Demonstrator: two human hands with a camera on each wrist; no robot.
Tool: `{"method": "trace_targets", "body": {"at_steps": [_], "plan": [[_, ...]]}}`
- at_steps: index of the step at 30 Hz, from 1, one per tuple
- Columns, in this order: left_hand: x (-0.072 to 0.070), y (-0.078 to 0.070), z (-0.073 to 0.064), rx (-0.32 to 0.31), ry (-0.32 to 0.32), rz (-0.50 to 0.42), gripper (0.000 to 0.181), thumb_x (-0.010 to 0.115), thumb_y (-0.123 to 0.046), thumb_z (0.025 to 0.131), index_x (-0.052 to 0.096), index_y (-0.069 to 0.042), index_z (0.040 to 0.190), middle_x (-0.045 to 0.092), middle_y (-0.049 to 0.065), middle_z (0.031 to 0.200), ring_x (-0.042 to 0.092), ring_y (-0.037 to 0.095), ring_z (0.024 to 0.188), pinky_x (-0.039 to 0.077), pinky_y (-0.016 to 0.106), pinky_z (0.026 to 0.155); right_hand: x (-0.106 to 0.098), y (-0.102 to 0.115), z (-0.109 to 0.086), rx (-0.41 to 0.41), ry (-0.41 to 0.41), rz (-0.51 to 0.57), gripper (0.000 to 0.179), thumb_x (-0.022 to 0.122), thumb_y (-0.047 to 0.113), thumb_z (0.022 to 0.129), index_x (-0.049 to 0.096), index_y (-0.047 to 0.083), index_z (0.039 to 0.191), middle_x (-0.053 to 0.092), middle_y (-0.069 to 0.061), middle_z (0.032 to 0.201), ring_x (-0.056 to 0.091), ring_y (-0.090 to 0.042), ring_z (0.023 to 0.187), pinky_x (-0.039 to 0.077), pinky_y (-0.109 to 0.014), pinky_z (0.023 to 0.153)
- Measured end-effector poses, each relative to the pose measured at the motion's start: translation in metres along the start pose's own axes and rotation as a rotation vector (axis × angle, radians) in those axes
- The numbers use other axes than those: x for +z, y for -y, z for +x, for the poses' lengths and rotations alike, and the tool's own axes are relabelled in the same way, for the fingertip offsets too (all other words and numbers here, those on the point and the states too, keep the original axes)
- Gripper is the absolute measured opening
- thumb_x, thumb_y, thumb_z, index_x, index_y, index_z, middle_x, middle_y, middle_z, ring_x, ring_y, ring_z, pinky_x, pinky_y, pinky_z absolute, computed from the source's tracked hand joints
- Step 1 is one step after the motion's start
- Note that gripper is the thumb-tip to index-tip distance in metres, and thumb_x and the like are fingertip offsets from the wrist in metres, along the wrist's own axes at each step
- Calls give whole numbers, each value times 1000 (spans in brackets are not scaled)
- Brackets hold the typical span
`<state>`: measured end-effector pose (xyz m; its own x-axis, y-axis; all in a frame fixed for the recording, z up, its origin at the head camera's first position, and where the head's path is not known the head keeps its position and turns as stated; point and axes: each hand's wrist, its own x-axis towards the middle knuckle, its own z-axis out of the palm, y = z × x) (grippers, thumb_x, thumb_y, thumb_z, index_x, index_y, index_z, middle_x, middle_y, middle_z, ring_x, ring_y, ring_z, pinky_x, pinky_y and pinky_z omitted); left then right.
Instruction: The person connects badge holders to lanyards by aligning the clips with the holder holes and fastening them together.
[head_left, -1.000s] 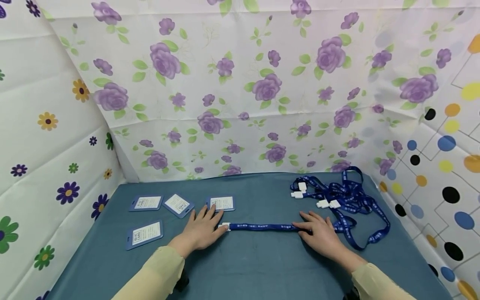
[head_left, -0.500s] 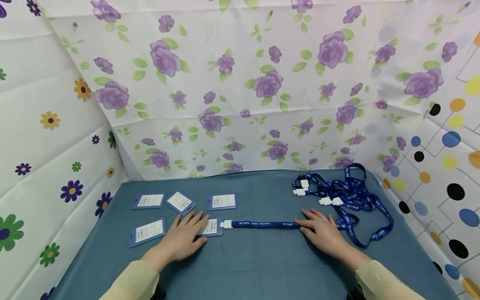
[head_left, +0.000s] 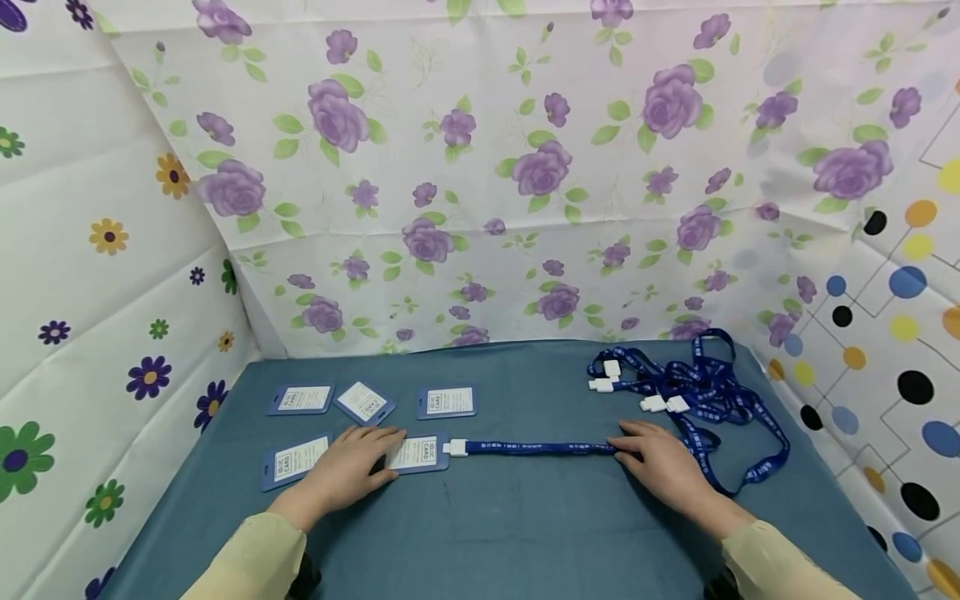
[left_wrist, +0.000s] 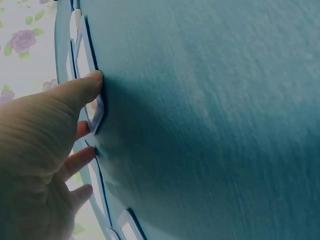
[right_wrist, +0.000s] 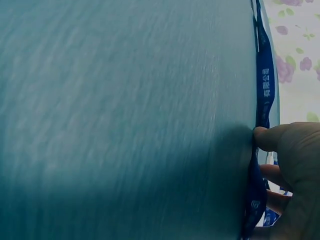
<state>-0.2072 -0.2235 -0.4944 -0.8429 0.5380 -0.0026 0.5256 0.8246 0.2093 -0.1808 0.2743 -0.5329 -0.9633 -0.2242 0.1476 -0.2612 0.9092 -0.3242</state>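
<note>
A blue ID card holder (head_left: 414, 454) with a white card lies flat on the cloth, joined by a white clip (head_left: 456, 448) to a blue lanyard (head_left: 540, 448) stretched out to the right. My left hand (head_left: 341, 471) is at the holder's left end and hides that end in the head view. In the left wrist view its thumb (left_wrist: 92, 82) is at the holder's near edge, the other fingers spread beyond. My right hand (head_left: 667, 467) touches the lanyard with relaxed fingers. In the right wrist view the thumb (right_wrist: 265, 137) is at the printed strap.
More blue card holders lie at the left, including a tilted holder (head_left: 365, 404) and one partly behind my left hand (head_left: 288, 462). A tangled pile of blue lanyards (head_left: 697, 387) with white clips (head_left: 663, 403) lies at the back right. Printed sheets (head_left: 480, 167) rise around the blue-green cloth (head_left: 480, 533).
My left hand has moved from the clip leftward to the holder's left end, uncovering the holder joined to the lanyard. My right hand has slid a little right along the strap.
</note>
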Motion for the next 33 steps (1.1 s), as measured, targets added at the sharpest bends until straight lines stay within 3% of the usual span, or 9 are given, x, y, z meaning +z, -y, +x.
{"method": "trace_targets", "body": {"at_steps": [8, 18, 27, 33], "plan": [[1, 3, 2, 35, 3, 34, 57, 72, -32, 98, 56, -11, 148, 57, 12, 145, 51, 37, 134, 37, 58, 112, -3, -5, -2, 31, -69, -34, 22, 79, 19, 92, 81, 14, 113, 67, -16, 133, 59, -39, 123, 50, -59, 95], [6, 5, 2, 43, -14, 48, 53, 71, -32, 99, 58, -12, 146, 57, 13, 145, 52, 37, 133, 38, 59, 110, 0, -5, 2, 55, -106, -78, 16, 80, 17, 90, 83, 14, 106, 71, -15, 124, 63, -40, 117, 51, -60, 94], [6, -4, 6, -55, 19, -29, 61, 64, -47, 100, 53, -17, 152, 48, 13, 154, 42, 38, 142, 31, 61, 115, 3, -6, 0, 38, -109, -67, 21, 78, 19, 92, 82, 14, 112, 69, -16, 126, 63, -41, 117, 49, -62, 95], [7, -20, 23, -34, 19, -9, 65, 53, -56, 103, 47, -19, 156, 37, 14, 162, 31, 41, 149, 18, 66, 119, 2, -4, -2, 35, -104, -58, 30, 74, 28, 95, 78, 13, 121, 68, -16, 130, 60, -42, 122, 40, -66, 103]]}}
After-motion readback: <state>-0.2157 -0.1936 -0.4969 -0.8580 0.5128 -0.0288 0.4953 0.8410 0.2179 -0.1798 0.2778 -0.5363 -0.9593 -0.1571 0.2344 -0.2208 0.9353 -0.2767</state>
